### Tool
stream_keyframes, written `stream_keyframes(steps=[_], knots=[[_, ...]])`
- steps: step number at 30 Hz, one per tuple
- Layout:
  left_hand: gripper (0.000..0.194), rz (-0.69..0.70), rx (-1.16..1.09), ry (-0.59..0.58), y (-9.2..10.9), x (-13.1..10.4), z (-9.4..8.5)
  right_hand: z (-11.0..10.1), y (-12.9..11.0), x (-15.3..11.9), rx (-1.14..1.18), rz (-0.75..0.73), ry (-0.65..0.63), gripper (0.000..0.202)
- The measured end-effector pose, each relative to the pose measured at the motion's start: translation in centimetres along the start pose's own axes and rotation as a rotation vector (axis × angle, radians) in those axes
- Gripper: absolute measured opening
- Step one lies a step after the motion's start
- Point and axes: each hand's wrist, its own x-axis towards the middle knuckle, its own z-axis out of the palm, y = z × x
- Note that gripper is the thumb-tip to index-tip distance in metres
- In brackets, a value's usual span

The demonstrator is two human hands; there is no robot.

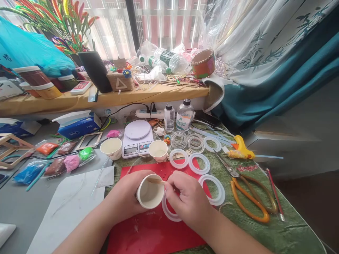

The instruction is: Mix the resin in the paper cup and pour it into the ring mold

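My left hand (132,193) is wrapped round a white paper cup (150,197), which tilts so that its inside faces me. Between the thumb and fingers of my right hand (185,194) is a flat wooden stick (156,181), its far end inside the cup. Beneath both hands lies a red sheet (148,229). Translucent ring moulds (212,189) rest on and beside this sheet, one of them partly covered by my right hand. Two more paper cups (111,148) stand behind, either side of a white kitchen scale (137,137).
Orange-handled scissors (250,194), a pencil (275,194) and a yellow glue gun (242,148) lie at the right. Two clear bottles (184,118) stand at the back by a power strip (141,113). Bagged coloured clay (71,163) and white paper (76,197) are on the left.
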Motion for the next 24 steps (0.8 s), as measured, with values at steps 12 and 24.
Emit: stream_keyframes(steps=[12,24], knots=[[0.044,0.129,0.124,0.151,-1.5,-0.5,0.7,0.1,-0.5,-0.1,0.066,0.099,-0.023,0.029],[0.047,0.050,0.098,0.152,-1.8,-0.6,0.8,-0.6,-0.5,0.1,0.024,0.134,0.008,0.029]])
